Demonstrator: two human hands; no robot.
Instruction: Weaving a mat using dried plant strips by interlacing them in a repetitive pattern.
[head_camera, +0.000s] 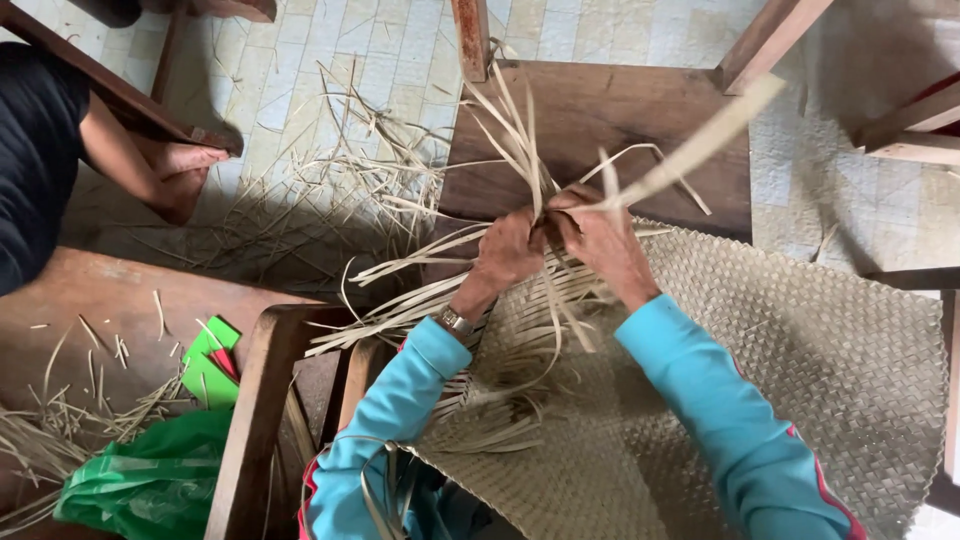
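A pale woven straw mat (800, 360) lies across my lap and a dark wooden table (600, 120). At its unfinished edge, loose straw strips (520, 140) stick up and fan out. My left hand (510, 250) is closed around a bundle of these strips. My right hand (600, 235) pinches one long strip (700, 150) that slants up to the right. Both hands touch each other at the mat's edge. I wear turquoise sleeves and a wristwatch (455, 322) on the left wrist.
Straw scraps (330, 180) litter the tiled floor. Another person's arm and bare foot (180, 175) are at the left. A green plastic bag (150, 480) lies at lower left beside a wooden chair frame (260, 400). Wooden furniture legs (900, 130) stand at right.
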